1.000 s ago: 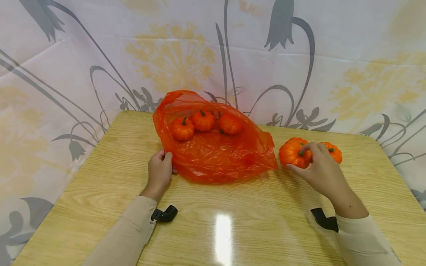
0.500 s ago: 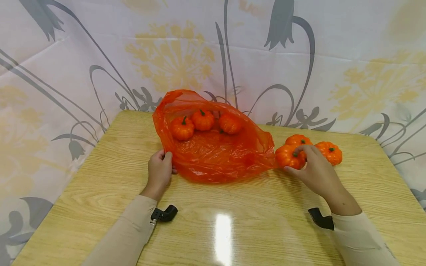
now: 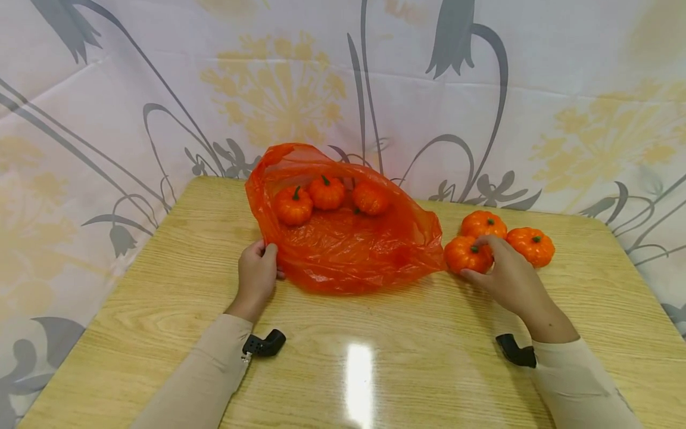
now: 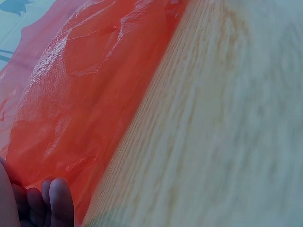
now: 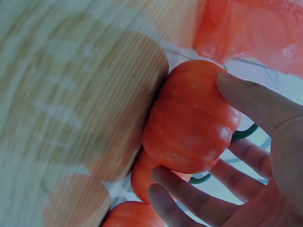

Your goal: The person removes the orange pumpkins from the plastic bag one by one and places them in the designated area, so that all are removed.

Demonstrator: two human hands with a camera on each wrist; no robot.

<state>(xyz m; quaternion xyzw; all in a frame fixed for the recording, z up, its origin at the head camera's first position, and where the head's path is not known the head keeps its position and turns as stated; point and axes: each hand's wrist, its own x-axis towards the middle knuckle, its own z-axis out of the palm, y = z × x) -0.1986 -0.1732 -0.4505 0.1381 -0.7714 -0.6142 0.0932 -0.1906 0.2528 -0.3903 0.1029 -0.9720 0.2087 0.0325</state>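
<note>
My left hand [image 3: 257, 271] pinches the near left rim of a translucent orange-red plastic bag [image 3: 348, 271], its mouth spread open. Three small orange pumpkins with green stems are inside: a left pumpkin [image 3: 293, 206], a middle pumpkin [image 3: 327, 192] and a right pumpkin [image 3: 371, 198] seen through the film. Beyond the bag's right end, my right hand [image 3: 506, 271] holds another small pumpkin [image 3: 468, 255], thumb on its near side and fingers near the stem. In the right wrist view, the thumb touches this ribbed pumpkin [image 5: 191, 118] and the fingers spread around it.
Two more pumpkins sit close to my right hand, a back pumpkin [image 3: 484, 224] and a right-hand pumpkin [image 3: 530, 246]. All stand on a wood-grain table [image 3: 300, 357]. A flower-patterned cloth [image 3: 396, 107] hangs behind the table's back edge.
My right hand has shifted slightly left and nearer with its pumpkin, bringing the pumpkin behind it into fuller view. My left hand and the bag have stayed put.
</note>
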